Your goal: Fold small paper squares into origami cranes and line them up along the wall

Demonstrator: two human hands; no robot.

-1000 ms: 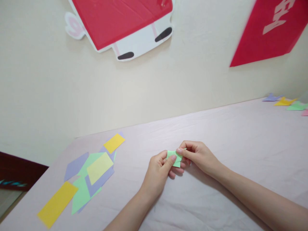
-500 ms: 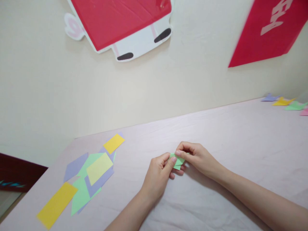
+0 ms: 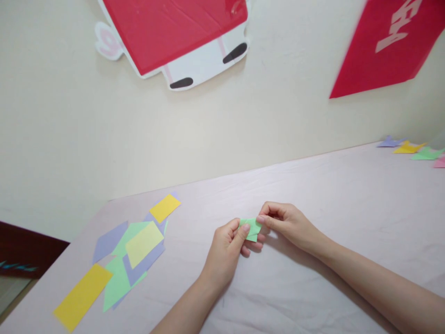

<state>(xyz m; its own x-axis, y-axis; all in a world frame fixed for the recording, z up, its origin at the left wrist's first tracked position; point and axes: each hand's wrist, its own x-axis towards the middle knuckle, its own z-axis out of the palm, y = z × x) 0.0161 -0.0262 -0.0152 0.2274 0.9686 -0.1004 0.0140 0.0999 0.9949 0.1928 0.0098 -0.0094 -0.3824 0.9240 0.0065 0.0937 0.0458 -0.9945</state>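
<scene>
A small piece of folded green paper (image 3: 252, 233) is held just above the pale cloth surface, near the middle of the lower half of the view. My left hand (image 3: 227, 247) grips it from the left, thumb on top and fingers spread beneath. My right hand (image 3: 285, 223) pinches the paper's upper right corner between thumb and forefinger. A fold edge runs across the paper's lower part. The far left side of the paper is hidden under my left thumb.
Loose yellow, green and purple paper sheets (image 3: 144, 245) lie overlapping at the left. Several folded paper figures (image 3: 409, 148) stand in a row at the far right. Behind the cloth-covered surface (image 3: 333, 185) rises a wall (image 3: 278, 120) with red decorations (image 3: 181, 32).
The green paper and my left hand have shifted slightly left. My right fingers have slid outward to the paper's right corner, so more of the paper shows.
</scene>
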